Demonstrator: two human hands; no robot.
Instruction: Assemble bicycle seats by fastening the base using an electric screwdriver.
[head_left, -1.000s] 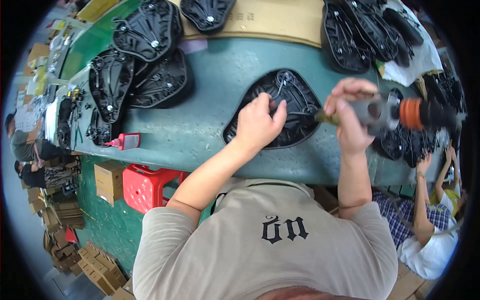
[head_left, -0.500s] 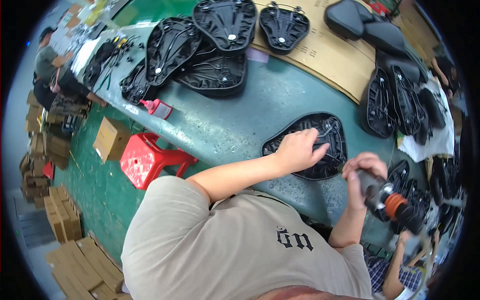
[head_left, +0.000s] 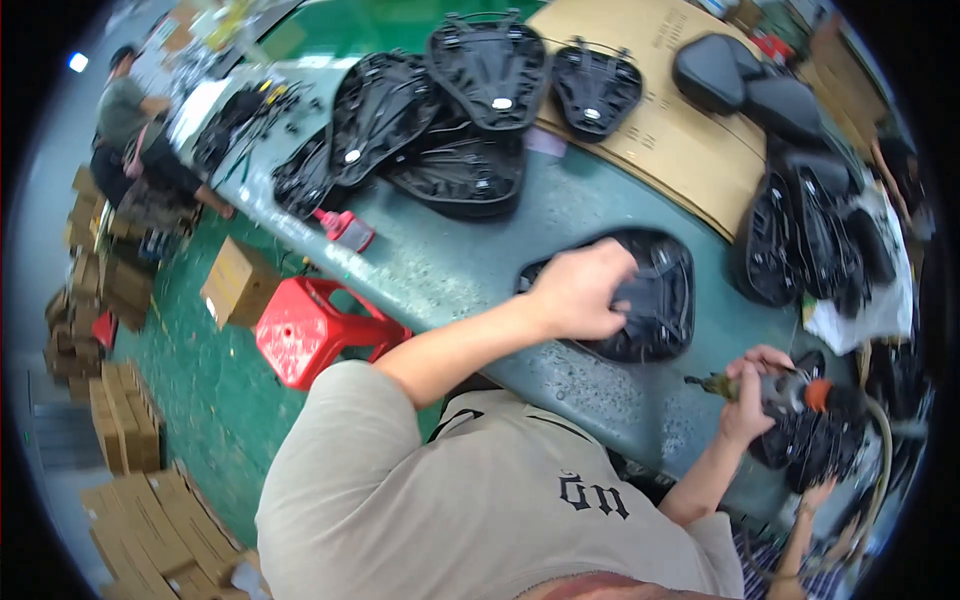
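Head view, looking down on a grey-green workbench (head_left: 420,270). Compared with a second ago, the powered driver (head_left: 775,390) has come away from the black seat base (head_left: 640,295): then its bit stood at the shell's right edge, now it is held clear of the shell at about 4 o'clock from it, near the bench's edge, bit pointing toward 9 o'clock. The view itself has also swung, so the bench now runs diagonally. Judged from this, the fastening pass on the shell appears to be paused or finished, with the work turning to handling the shell itself. The left hand (head_left: 580,290) lies on the seat base as before, fingers curled over its left rim, pressing or grasping it; whether it fully clasps the edge cannot be told. The right hand (head_left: 755,395) is wrapped tight around the driver's body. At 12 o'clock from the seat base lies a heap of further seat bases (head_left: 440,130); at 9 o'clock, below the bench, stands a red stool (head_left: 315,330).
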